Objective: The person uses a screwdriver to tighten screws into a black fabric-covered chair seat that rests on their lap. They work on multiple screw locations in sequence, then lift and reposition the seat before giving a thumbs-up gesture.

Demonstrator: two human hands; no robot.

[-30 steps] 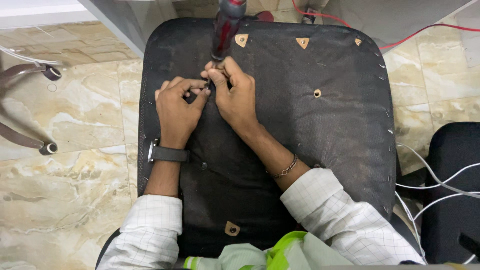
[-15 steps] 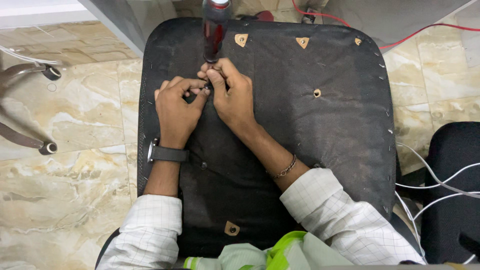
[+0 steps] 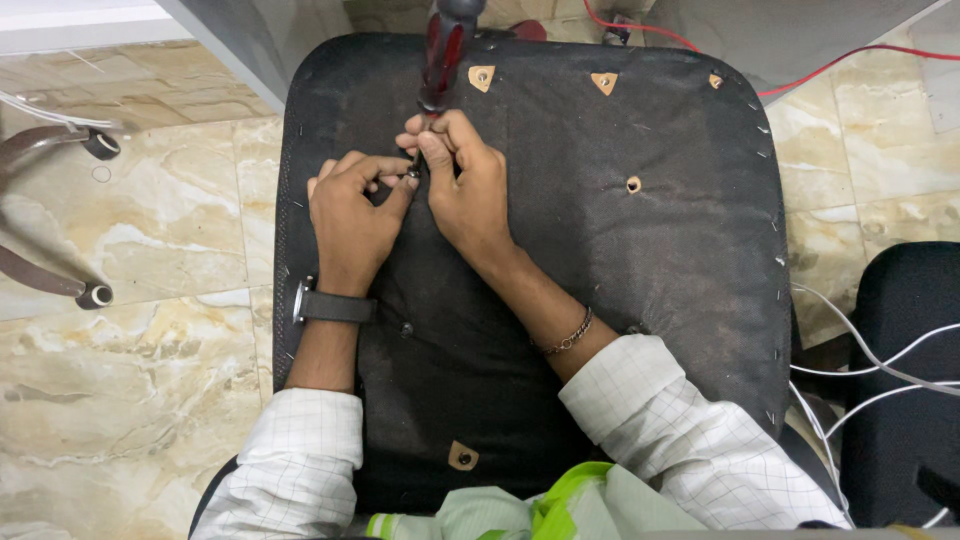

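Where seat underside lies: beige marble floor.

counts on the upturned black fabric chair seat base

one red-handled screwdriver at its far edge; two hands, left hand and right hand; four tan triangular cut-outs with bolt holes, three along the far edge, one near the near edge; one round hole; one black wristwatch; one chain bracelet.
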